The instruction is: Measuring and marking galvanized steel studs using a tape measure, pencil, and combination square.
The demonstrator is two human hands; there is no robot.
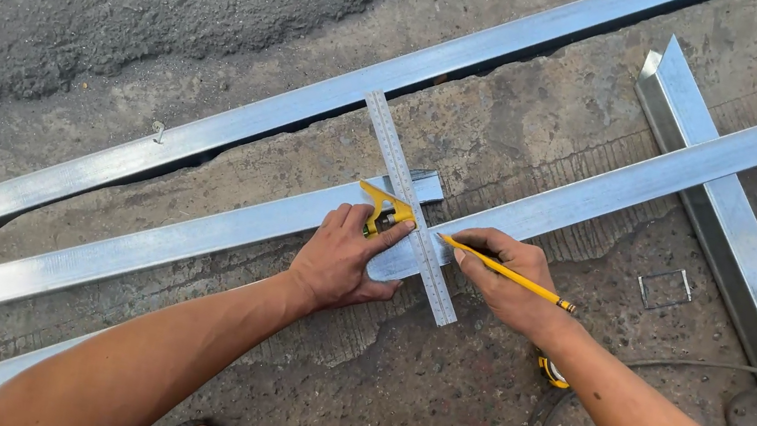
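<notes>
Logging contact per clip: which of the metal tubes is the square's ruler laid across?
The steel tube running up right, under both hands; its cut end lies by the left hand. The others lie apart.

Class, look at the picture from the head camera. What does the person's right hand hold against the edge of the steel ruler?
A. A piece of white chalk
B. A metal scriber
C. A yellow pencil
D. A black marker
C: the right hand grips a yellow pencil with its tip at the edge of the steel ruler, while the left hand presses the square's yellow head onto the metal tube.
</notes>
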